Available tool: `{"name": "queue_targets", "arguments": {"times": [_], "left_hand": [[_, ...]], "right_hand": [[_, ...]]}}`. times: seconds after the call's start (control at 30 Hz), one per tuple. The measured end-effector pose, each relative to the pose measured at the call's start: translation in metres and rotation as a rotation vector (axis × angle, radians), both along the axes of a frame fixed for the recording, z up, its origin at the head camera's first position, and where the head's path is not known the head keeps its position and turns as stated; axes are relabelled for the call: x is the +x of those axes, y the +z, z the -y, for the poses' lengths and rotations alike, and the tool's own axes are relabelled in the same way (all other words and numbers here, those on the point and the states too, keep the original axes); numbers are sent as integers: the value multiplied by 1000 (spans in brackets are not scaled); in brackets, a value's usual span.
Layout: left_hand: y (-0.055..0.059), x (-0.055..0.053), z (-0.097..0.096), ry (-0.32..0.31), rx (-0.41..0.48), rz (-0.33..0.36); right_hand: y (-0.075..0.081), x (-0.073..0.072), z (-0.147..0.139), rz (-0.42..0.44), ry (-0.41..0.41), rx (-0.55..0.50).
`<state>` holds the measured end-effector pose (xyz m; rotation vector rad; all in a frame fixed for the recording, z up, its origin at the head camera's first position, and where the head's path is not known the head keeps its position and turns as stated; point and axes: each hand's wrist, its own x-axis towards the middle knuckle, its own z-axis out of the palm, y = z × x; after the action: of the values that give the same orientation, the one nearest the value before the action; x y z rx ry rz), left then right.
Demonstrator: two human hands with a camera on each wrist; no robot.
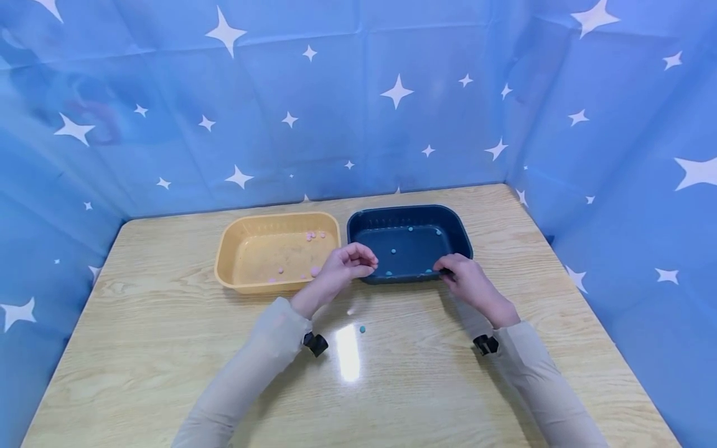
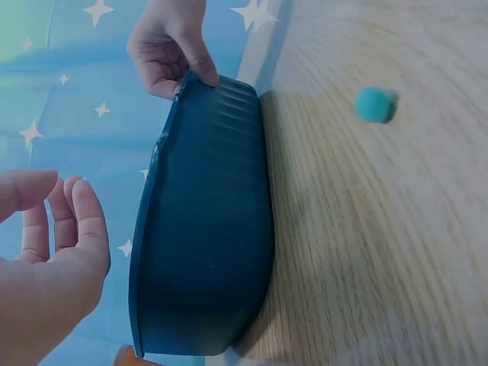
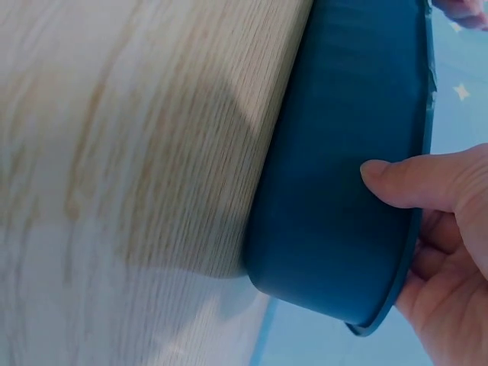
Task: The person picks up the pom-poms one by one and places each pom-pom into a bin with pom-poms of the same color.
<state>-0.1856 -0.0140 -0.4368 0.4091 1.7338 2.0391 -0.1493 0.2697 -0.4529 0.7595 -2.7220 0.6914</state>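
Note:
My right hand (image 1: 472, 284) grips the near rim of a dark blue tray (image 1: 400, 279) toward its right corner. In the right wrist view, the thumb (image 3: 404, 180) presses on the tray's outer wall while the fingers lie behind the rim. Several small teal balls (image 1: 394, 251) are in this tray. Over the tray's near left corner hovers my left hand (image 1: 343, 269), its fingers loosely curved. The left wrist view shows nothing between those fingers (image 2: 90, 221), and they are apart from the tray. A single teal pompom (image 2: 374, 104) lies on the table in front of the tray.
Left of the blue tray stands a yellow tray (image 1: 224, 261) holding several pink balls (image 1: 315, 271). Both rest toward the back of a wooden table (image 1: 168, 348). A blue curtain with white stars (image 1: 336, 143) hangs behind and at both sides.

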Motion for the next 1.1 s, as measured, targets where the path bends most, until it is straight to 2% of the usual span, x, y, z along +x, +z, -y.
{"name": "queue_targets", "arguments": {"times": [0.3,0.47,0.67,1.1], "left_hand": [[-7,14,2,-90,-32,-3],[-12,23,10,-188,-100,-43],[-21,29,13,-293,-130,-48],[-39,39,10,-336,-179,-61]], "right_hand": [[1,0,-1,-6,-1,9],[0,-2,0,-1,-5,9],[0,-2,-1,2,-4,11],[-1,1,0,3,-1,2]]}}
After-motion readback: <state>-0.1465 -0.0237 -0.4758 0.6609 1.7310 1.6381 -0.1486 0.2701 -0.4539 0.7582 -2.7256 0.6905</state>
